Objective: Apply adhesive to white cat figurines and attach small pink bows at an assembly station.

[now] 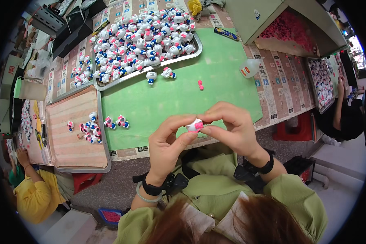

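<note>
While left hand (pixel 163 140) and right hand (pixel 238 126) pinch a white-and-pink figurine (pixel 194 126) at the near edge of the green mat (pixel 227 77), pink pieces (pixel 201 87) on it, a heaped tray (pixel 198 45) at its far left

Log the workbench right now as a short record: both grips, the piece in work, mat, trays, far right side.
Left grip: thumb and fingers pinching the piece
Right grip: thumb and fingers on the same piece
Piece: small, white and pink, held above the mat's near edge
Green mat: carries loose figurines, two pink bits, a translucent bottle
Large metal tray: heaped with white, blue and pink figurines
Lined tray, left: small figurine cluster
Open box, far right: pink bits
</note>
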A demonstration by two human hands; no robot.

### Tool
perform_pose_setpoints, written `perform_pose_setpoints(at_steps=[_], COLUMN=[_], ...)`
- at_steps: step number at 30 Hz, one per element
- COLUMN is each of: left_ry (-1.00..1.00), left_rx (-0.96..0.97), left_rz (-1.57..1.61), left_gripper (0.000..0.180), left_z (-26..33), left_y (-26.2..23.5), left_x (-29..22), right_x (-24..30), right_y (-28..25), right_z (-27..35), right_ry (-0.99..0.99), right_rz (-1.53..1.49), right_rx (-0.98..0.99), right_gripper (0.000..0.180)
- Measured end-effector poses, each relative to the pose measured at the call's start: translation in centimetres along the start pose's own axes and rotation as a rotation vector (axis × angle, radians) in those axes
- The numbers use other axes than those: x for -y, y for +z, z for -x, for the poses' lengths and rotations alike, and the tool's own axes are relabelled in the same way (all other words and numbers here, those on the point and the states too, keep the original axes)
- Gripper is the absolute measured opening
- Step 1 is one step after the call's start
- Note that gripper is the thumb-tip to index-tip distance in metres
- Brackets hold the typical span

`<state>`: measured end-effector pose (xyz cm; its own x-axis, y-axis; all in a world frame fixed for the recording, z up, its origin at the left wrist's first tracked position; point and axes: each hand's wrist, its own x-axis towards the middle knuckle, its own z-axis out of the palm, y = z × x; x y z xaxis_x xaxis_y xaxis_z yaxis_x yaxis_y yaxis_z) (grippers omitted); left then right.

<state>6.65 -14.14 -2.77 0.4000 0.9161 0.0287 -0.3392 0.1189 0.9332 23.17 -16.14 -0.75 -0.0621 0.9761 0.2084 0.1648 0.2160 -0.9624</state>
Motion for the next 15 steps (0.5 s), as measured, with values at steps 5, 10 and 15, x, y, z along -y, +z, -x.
perform_pose_setpoints(at_steps=[5,10,15], left_ry=[-0.06,-0.291,-0.344], left_rx=[0.024,-0.049,-0.039], left_rz=[0.148,0.512,0.538], left_gripper=[0.03,0.033,0.031], left_z=[-0.4,-0.4,-0.4], left_y=[-0.4,0.3,0.3], left_x=[0.2,0.2,0.5], right_x=[0.6,0.2,-0.3], right_y=[1.1,1.4,1.3], right_z=[0.1,0.3,0.3], right_ry=[-0.209,-0.167,-0.158], right_rz=[0.337,0.265,0.253], right_rx=[-0.099,-0.159,-0.185], right_gripper=[0.03,0.027,0.023])
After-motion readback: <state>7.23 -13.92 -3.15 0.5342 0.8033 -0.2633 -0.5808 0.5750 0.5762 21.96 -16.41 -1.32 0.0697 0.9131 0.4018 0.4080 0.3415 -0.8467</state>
